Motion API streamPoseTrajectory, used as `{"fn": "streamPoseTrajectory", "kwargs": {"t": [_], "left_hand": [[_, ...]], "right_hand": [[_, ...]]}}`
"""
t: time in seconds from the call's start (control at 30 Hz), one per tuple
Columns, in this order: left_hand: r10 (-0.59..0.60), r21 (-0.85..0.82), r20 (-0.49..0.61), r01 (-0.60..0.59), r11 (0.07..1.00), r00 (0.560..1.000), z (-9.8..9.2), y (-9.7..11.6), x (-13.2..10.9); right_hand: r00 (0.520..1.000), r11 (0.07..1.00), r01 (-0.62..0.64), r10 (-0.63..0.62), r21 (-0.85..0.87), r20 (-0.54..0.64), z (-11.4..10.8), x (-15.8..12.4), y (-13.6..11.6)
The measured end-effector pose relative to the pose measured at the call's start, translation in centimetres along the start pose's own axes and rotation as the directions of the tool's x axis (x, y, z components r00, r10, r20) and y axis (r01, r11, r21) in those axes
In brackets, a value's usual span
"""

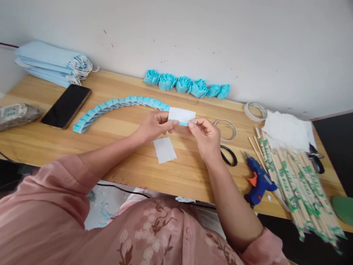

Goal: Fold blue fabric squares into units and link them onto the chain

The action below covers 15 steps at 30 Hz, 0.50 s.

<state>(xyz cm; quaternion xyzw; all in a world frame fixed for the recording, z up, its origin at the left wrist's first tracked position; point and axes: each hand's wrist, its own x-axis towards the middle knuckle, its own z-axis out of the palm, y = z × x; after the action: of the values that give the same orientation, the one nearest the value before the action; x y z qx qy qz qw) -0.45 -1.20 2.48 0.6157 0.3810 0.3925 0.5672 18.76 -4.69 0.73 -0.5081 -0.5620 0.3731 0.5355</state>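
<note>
My left hand (157,126) and my right hand (206,137) pinch the two ends of a small rectangular sheet (182,114) above the table. The sheet is white, with a light blue strip folded up along its lower edge. A second white piece (165,150) lies flat on the table just below my hands. Curving away to the left is a chain of light blue folded pieces (114,104), its right end partly hidden behind the held sheet. Near my right hand lie a roll of tape (235,134) and the black handle of scissors (230,156), their other part hidden.
Blue fabric roses (183,85) line the wall. At left are stacked face masks (43,61), a phone (66,106) and a power strip (7,115). A glue gun (260,179), wrapped chopsticks (303,189), another tape roll (255,111) and white sheets (288,130) lie at right.
</note>
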Motion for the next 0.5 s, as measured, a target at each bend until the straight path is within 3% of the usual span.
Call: {"fn": "streamPoseTrajectory", "kwargs": {"t": [0.23, 0.5], "left_hand": [[0.009, 0.066, -0.033, -0.007, 0.998, 0.999, -0.3, -0.1, -0.1], [0.029, 0.197, -0.061, -0.017, 0.98, 0.998, -0.3, -0.1, -0.1]], "right_hand": [[0.996, 0.988, -0.04, 0.026, 0.151, 0.089, 0.2, 0.2, 0.4], [0.994, 0.998, -0.042, 0.038, 0.038, 0.099, 0.1, 0.3, 1.3]]}}
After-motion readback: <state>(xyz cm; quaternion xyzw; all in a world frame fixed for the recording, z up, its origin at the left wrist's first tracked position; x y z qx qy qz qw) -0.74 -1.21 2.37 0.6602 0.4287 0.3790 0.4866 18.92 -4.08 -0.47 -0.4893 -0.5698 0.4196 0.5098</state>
